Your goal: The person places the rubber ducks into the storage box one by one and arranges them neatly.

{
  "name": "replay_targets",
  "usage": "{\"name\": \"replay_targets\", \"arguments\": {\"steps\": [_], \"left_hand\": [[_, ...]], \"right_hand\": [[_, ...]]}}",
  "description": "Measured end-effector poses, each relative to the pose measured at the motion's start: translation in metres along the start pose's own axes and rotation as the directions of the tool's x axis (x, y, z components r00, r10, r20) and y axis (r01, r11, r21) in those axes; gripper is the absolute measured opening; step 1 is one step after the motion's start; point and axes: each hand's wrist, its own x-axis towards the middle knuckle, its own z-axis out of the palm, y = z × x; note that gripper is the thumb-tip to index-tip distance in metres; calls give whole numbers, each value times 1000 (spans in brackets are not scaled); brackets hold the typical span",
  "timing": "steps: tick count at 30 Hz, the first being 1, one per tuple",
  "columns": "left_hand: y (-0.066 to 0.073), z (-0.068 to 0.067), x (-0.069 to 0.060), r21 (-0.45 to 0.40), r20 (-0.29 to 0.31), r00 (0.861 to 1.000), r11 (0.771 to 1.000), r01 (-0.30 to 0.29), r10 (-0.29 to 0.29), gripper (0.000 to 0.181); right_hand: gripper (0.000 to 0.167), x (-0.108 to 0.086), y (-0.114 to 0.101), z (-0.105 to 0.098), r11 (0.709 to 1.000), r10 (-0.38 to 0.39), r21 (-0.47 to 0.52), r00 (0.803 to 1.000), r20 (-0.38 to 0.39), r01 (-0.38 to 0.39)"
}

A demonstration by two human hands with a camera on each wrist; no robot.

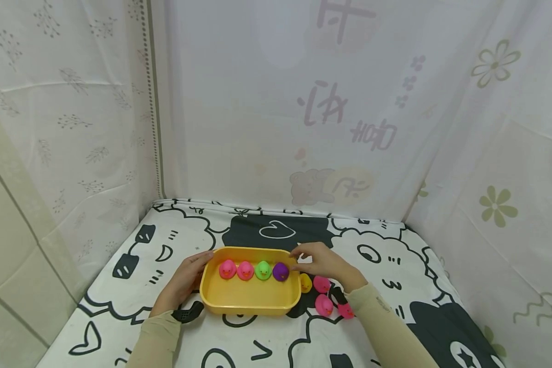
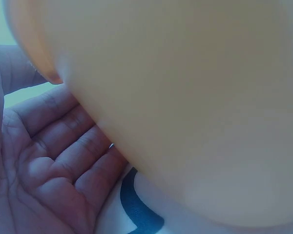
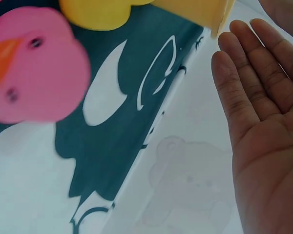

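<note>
A yellow tray [image 1: 249,302] lies on the patterned cloth. In it stand two pink rubber ducks [image 1: 227,269], a green duck [image 1: 263,270] and a purple duck [image 1: 280,272] in one row. My left hand [image 1: 184,278] holds the tray's left side; in the left wrist view its thumb is at the rim and its fingers lie against the outer wall. Over the tray's right rim, beside the purple duck, is my right hand [image 1: 324,263]. Its fingers look straight and hold nothing in the right wrist view.
Right of the tray, a yellow duck [image 1: 305,282] and several pink ducks [image 1: 324,305] stand on the black-and-white cloth [image 1: 239,340], partly near the right wrist. Pale printed curtains [image 1: 239,128] enclose the back and both sides.
</note>
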Motion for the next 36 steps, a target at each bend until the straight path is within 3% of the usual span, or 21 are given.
{"name": "replay_targets", "arguments": {"steps": [11,18,36], "left_hand": [[0,0,1,-2,-3,1000,1000,2,-2,72],[1,0,1,-3,-4,1000,1000,6,-6,71],[0,0,-1,13,-5,1000,1000,10,-10,74]], "right_hand": [[39,-32,26,0,997,65,30,997,-44,-64],[36,-41,29,-2,995,80,66,995,-59,-76],[39,-47,24,0,987,135,78,988,72,-140]]}}
